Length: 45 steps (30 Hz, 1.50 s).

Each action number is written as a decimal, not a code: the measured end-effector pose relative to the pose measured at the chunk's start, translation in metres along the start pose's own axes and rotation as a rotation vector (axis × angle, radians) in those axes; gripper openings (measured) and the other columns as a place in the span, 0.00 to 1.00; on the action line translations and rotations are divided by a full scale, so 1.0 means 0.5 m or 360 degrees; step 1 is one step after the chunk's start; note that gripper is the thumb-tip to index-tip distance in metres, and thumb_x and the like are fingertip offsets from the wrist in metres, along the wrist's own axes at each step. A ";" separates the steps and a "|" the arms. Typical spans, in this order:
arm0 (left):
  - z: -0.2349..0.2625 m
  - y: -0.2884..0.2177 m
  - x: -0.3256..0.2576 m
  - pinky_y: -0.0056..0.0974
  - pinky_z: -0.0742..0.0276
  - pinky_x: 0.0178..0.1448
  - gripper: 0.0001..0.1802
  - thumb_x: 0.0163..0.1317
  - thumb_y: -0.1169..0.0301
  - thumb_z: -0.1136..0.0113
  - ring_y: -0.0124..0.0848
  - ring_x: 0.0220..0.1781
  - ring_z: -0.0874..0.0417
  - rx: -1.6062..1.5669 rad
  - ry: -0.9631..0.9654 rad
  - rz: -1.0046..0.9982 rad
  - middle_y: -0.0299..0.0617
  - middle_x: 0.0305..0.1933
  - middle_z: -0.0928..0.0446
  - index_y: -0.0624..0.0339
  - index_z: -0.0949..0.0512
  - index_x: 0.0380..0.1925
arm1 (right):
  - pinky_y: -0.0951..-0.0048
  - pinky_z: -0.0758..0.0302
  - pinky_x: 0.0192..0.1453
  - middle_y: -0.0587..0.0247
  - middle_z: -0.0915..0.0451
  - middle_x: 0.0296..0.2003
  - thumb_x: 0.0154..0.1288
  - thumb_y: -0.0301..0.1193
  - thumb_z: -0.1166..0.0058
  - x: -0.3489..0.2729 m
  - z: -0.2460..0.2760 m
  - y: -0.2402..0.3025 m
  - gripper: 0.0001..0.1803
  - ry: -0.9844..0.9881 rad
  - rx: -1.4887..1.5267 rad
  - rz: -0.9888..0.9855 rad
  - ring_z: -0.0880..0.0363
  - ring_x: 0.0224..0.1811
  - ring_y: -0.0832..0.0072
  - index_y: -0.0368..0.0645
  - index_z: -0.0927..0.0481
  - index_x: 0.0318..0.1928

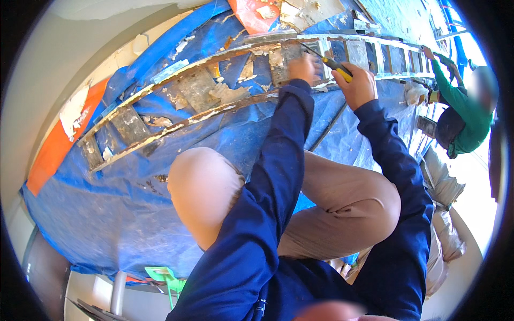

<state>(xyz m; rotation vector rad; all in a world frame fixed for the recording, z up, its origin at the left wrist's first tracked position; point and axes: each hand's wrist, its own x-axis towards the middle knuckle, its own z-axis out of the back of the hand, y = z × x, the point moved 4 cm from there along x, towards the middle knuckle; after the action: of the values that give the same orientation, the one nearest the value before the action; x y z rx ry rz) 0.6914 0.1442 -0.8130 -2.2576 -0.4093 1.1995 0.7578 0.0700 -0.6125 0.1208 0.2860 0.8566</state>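
Observation:
A long, ladder-like wooden frame (pixel 206 109) with flaking white paint lies on a blue tarp (pixel 144 214). My right hand (pixel 360 88) is wrapped round the yellow and black handle of a screwdriver (pixel 338 69). Its thin dark shaft points up and left over the frame, toward a weathered cross board. Beside the shaft, my left hand (pixel 303 68) is at the frame's near rail; its fingers are smeared, so I cannot make out whether they grip anything.
Paint flakes and broken scraps (pixel 230 93) litter the frame and tarp. At the far right a person in a green top (pixel 474 125) crouches, one hand at the frame's end. Pale sacks (pixel 444 182) lie on the right. A green plastic stool (pixel 163 275) stands at lower left.

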 end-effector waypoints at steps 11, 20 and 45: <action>0.194 0.030 0.111 0.47 0.25 0.63 0.33 0.55 0.53 0.26 0.52 0.57 0.17 0.1327 -0.0715 -0.0399 0.57 0.51 0.16 0.68 0.20 0.54 | 0.49 0.22 0.44 0.39 0.16 0.39 0.68 0.38 0.41 0.039 0.005 0.010 0.19 0.0118 -0.0066 -0.0100 0.16 0.39 0.45 0.36 0.20 0.51; 0.176 -0.023 0.067 0.48 0.22 0.58 0.28 0.59 0.49 0.30 0.52 0.52 0.15 0.1501 -0.0705 -0.0107 0.58 0.48 0.16 0.64 0.15 0.46 | 0.51 0.20 0.41 0.51 0.25 0.40 0.68 0.34 0.41 0.025 0.004 0.029 0.16 -0.0117 -0.0296 0.0831 0.18 0.36 0.46 0.44 0.23 0.53; 0.188 -0.029 0.070 0.47 0.20 0.54 0.26 0.55 0.50 0.26 0.49 0.49 0.13 0.1485 -0.0746 -0.0128 0.53 0.45 0.14 0.61 0.13 0.44 | 0.51 0.20 0.42 0.50 0.19 0.34 0.71 0.40 0.46 0.036 0.008 0.020 0.15 -0.0078 -0.0304 0.0296 0.17 0.36 0.48 0.42 0.19 0.49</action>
<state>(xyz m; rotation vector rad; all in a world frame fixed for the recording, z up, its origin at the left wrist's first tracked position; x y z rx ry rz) 0.6329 0.2037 -0.8702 -1.1610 -0.0612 1.4672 0.7627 0.0901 -0.6101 -0.0098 0.1470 1.0592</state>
